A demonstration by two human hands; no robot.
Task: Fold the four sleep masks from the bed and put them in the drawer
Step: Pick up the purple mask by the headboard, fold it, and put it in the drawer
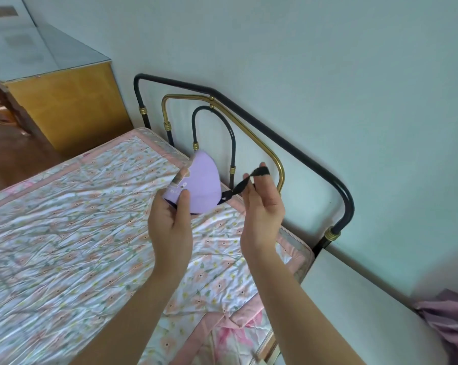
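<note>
A lilac sleep mask (203, 180), folded in half, is held up above the bed (64, 219) near the headboard. My left hand (171, 219) grips its lower left edge, thumb on the front. The mask's black elastic strap (245, 183) stretches out to the right, and my right hand (262, 209) pinches its end between thumb and fingers. No other sleep mask shows on the flowered bedspread. No drawer is in sight.
A black and brass metal headboard (270, 133) stands against the pale wall. A yellow wooden cabinet (72, 106) with a glass top stands at the back left. A white surface (359, 306) lies at the right of the bed, with pink cloth (449, 325) on it.
</note>
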